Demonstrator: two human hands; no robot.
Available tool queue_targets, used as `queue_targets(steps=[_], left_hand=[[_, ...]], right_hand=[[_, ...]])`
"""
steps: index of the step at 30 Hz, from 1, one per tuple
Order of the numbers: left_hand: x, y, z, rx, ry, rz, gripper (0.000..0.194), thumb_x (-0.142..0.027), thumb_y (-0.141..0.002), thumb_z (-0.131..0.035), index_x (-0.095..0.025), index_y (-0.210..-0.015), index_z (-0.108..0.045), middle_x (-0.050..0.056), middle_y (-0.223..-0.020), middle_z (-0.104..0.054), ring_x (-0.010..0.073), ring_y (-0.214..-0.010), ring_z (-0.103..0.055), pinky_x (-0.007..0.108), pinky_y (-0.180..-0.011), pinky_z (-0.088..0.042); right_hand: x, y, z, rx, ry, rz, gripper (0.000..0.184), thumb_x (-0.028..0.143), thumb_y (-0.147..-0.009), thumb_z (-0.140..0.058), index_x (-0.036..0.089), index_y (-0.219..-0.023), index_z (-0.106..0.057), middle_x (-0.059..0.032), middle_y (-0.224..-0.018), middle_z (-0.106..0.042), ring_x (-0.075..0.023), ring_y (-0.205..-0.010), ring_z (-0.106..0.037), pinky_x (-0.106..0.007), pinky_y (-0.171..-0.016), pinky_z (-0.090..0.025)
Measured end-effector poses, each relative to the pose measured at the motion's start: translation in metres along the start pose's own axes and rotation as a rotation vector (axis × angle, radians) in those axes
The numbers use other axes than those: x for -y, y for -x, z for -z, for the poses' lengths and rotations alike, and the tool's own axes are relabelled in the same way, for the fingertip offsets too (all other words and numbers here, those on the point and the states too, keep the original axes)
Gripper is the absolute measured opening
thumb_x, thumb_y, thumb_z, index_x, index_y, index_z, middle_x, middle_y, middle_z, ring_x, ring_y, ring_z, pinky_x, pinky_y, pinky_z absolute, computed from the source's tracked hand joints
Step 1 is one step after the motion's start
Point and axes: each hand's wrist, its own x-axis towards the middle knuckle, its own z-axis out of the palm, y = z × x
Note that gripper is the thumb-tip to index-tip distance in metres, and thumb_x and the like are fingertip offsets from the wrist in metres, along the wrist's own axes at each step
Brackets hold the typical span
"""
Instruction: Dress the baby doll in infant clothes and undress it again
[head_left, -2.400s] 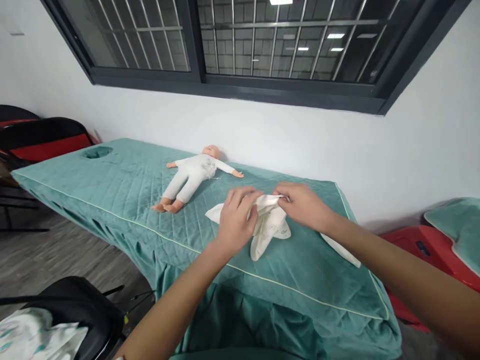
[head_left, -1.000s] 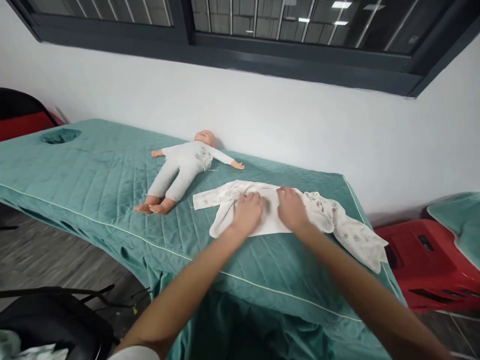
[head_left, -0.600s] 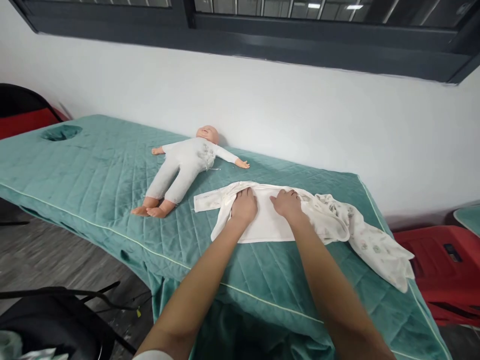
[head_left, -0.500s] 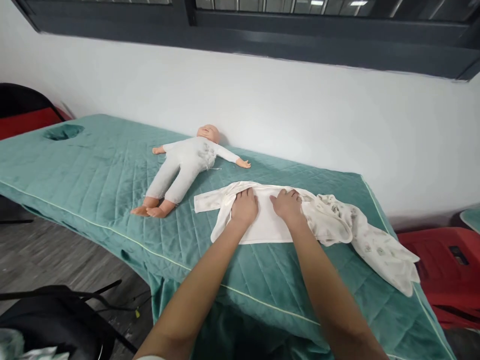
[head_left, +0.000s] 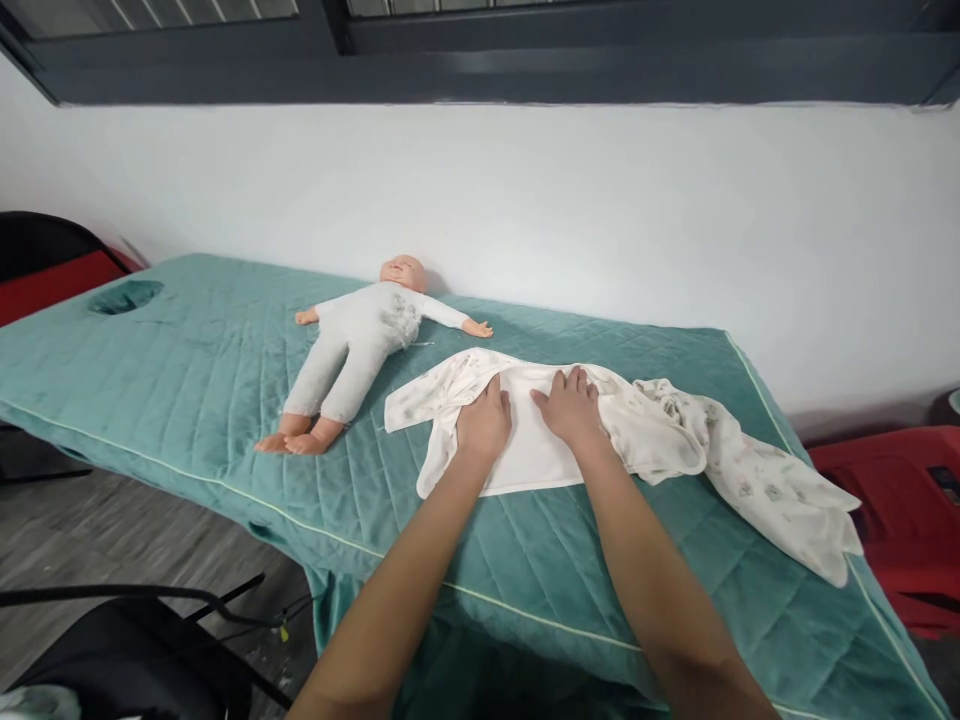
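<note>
A white baby garment (head_left: 534, 450) with a faint print lies spread on the green quilted table cover (head_left: 187, 390). My left hand (head_left: 484, 422) presses flat on its left part, fingers stretched out. My right hand (head_left: 571, 405) lies flat on it just to the right, fingers spread. The garment's printed end (head_left: 757, 485) trails to the right toward the table edge. A baby doll (head_left: 360, 340) in a white suit lies on its back to the left of the garment, head toward the wall.
A white wall runs behind the table under a dark window frame (head_left: 480, 50). A red stool (head_left: 892, 500) stands at the right. A black chair (head_left: 127, 660) is at the lower left, and a red and black chair (head_left: 45, 270) at the far left.
The bunched garment that both hands held up 2.4 s ago now lies spread flat. Since then my hands have stayed pressed on it, sliding slightly; the view has tilted down.
</note>
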Motion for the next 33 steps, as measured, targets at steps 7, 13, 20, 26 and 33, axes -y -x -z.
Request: queue_targets(steps=[7,13,20,26,33], left_hand=[[-0.001,-0.005,0.008,0.039,-0.003,-0.007,0.053,-0.034,-0.100,-0.030,-0.019,-0.151,-0.032,0.014,-0.154,-0.043,0.0278,-0.147,-0.034,0.046,-0.116,-0.037],[0.007,-0.049,0.014,0.010,-0.045,-0.081,0.053,-0.041,-0.100,-0.030,-0.029,-0.151,-0.035,0.004,-0.159,-0.037,0.0271,-0.152,-0.021,0.046,-0.125,-0.017],[0.003,-0.090,-0.011,0.080,-0.063,-0.077,0.058,-0.020,-0.094,-0.037,-0.023,-0.152,-0.036,0.010,-0.159,-0.036,0.0291,-0.152,-0.020,0.050,-0.125,-0.009],[-0.025,-0.080,-0.029,0.126,-0.043,0.003,0.059,-0.012,-0.090,-0.038,-0.003,-0.149,-0.037,0.027,-0.154,-0.036,0.0342,-0.148,-0.030,0.052,-0.121,-0.023],[-0.029,-0.068,-0.040,0.198,0.035,-0.130,0.058,-0.032,-0.100,-0.020,-0.008,-0.152,-0.031,0.016,-0.156,-0.038,0.0272,-0.144,-0.038,0.044,-0.117,-0.034]], right_hand=[[-0.010,-0.012,-0.010,-0.265,-0.146,-0.078,0.072,0.046,-0.095,-0.040,0.011,-0.155,-0.020,-0.0220,-0.164,-0.007,-0.0385,-0.150,-0.008,-0.062,-0.115,-0.010],[-0.014,-0.010,0.005,-0.485,-0.313,-0.137,0.066,0.025,-0.090,-0.043,0.008,-0.151,-0.023,-0.0237,-0.162,-0.007,-0.0341,-0.149,-0.008,-0.049,-0.117,-0.017],[-0.019,-0.026,-0.002,-0.395,-0.343,-0.194,0.073,0.028,-0.090,-0.045,0.004,-0.153,-0.017,-0.0250,-0.161,-0.008,-0.0356,-0.148,-0.013,-0.046,-0.116,-0.021],[-0.021,-0.032,-0.015,-0.284,-0.231,-0.180,0.073,0.039,-0.093,-0.044,0.001,-0.152,-0.024,-0.0254,-0.162,-0.013,-0.0379,-0.148,-0.017,-0.048,-0.115,-0.025],[-0.016,-0.038,-0.020,-0.168,-0.045,-0.090,0.056,0.029,-0.099,-0.030,0.001,-0.147,-0.035,-0.0288,-0.159,-0.023,-0.0340,-0.149,-0.018,-0.049,-0.118,-0.012]])
